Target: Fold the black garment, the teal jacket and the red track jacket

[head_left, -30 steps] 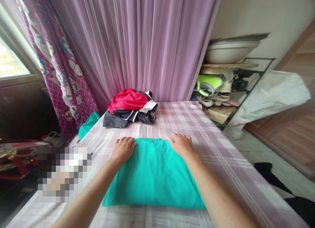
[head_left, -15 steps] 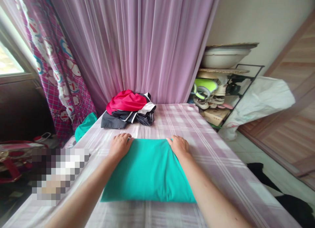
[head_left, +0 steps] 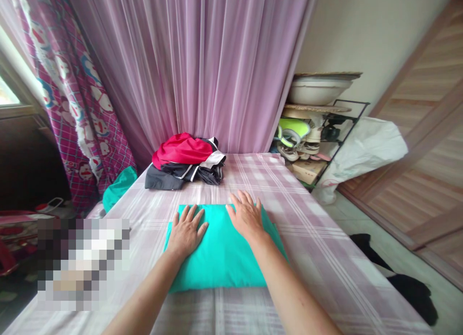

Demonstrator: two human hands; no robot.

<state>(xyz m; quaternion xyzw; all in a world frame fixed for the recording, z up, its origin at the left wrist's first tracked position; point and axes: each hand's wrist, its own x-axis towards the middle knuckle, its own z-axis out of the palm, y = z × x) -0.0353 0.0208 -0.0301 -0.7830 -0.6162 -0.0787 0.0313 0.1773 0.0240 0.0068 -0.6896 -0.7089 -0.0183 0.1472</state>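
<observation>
A folded teal cloth (head_left: 220, 258) lies on the pink plaid bed sheet (head_left: 318, 238) in front of me. My left hand (head_left: 186, 231) rests flat on its left part, fingers spread and open. My right hand (head_left: 247, 215) lies flat on its far right part, fingers stretched out. Neither hand holds anything. Both forearms reach in from the bottom of the picture.
A pile of red, black and white clothes (head_left: 186, 161) sits at the far end of the bed by the pink curtain (head_left: 195, 70). Another teal cloth (head_left: 119, 193) hangs off the left edge. A shoe rack (head_left: 314, 137) with a basin (head_left: 318, 87) stands right. Dark cloth (head_left: 408, 287) lies on the floor.
Both hands moved from the cloth's far corners onto its top surface, closer together, fingers now spread flat. The cloth looks narrower than before.
</observation>
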